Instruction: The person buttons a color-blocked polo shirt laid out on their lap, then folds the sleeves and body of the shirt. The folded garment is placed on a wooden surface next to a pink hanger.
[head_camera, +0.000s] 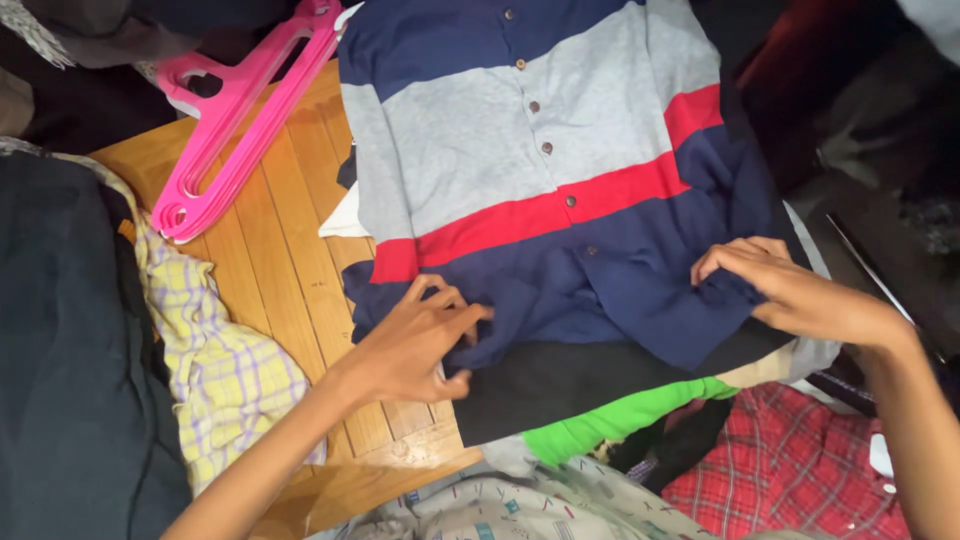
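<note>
Nearest me, both hands pinch the shirt (560, 180) hem, left hand (415, 345) and right hand (790, 290); uneven pull could skew the fold and drag the pile (600, 385) beneath off the table (270, 250).

shirt (560, 180): soft matt knit cloth, navy, grey and red bands; small dull brown buttons
table (290, 250): slatted wood, warm orange, smooth with a slight sheen
hangers (235, 120): pink plastic, smooth and glossy
check cloth (215, 365): thin woven fabric, yellow and lilac, crumpled, matt
dark cloth (65, 350): left, heavy matt fabric
green cloth (620, 415): near, bright smooth knit
red plaid (790, 465): near right, woven cotton look, matt
black cloth (560, 385): under the shirt, flat matt fabric
</note>
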